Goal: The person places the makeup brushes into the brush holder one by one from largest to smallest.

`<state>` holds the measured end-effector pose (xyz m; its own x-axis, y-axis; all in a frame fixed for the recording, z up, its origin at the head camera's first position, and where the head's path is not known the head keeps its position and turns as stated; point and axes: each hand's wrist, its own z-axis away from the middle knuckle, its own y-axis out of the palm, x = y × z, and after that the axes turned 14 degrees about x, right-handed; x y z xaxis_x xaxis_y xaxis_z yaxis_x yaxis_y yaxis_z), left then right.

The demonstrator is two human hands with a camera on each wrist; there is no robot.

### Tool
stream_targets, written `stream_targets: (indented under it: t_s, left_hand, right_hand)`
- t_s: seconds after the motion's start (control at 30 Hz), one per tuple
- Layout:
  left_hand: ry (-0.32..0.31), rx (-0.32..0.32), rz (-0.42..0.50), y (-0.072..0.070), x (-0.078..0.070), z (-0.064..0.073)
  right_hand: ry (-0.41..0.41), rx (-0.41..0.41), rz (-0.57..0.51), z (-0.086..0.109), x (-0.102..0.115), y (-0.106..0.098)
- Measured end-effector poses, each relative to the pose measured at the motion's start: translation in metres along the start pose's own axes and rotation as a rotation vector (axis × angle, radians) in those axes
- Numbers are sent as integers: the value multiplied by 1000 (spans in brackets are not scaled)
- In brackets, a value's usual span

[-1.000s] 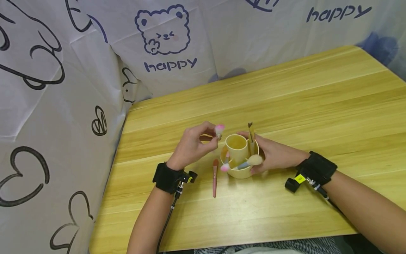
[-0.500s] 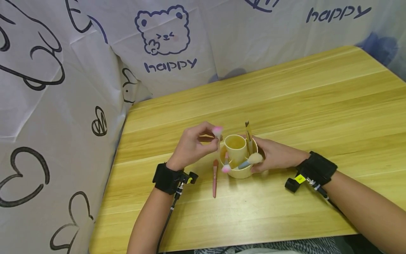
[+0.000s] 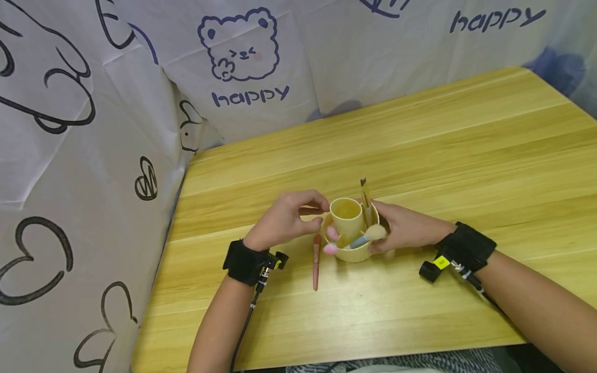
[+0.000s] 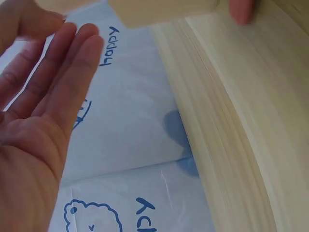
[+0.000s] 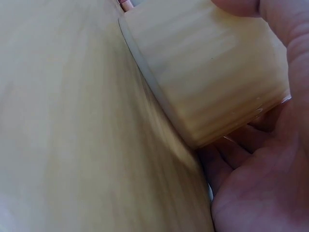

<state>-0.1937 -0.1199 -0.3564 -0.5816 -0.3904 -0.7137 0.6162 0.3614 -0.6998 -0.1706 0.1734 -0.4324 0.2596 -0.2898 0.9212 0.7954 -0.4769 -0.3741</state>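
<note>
A cream round brush holder (image 3: 353, 255) with a taller inner cup (image 3: 350, 227) stands on the table. My right hand (image 3: 402, 226) grips its right side; in the right wrist view the thumb and fingers wrap the holder's wall (image 5: 207, 72). On the left side, my left hand (image 3: 290, 217) hovers at the rim, fingers apart and holding nothing. Two makeup brushes with pink tips, one at the front (image 3: 330, 249) and one behind it (image 3: 332, 232), lean in the holder. Beside them rest a blue-handled brush (image 3: 374, 232) with cream bristles and thin upright brushes (image 3: 365, 190).
A pink makeup brush (image 3: 315, 263) lies on the wooden table (image 3: 420, 305), left of the holder. White cloth (image 3: 298, 57) with drawings hangs behind the table and along its left side. A cable runs from each wrist camera along the forearm.
My left hand has lowered a pink-tipped brush into the holder and let go of it, its fingers now spread at the rim. The right hand keeps its grip on the holder.
</note>
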Motion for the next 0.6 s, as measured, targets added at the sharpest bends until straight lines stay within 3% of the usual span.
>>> stream_targets:
  t_s: [0.37, 0.6]
  left_hand:
    - [-126, 7, -93, -5, 4, 3]
    - [-214, 89, -136, -6, 11, 4]
  right_hand:
    - [-19, 7, -15, -1, 0, 0]
    - [-51, 17, -31, -2, -2, 0]
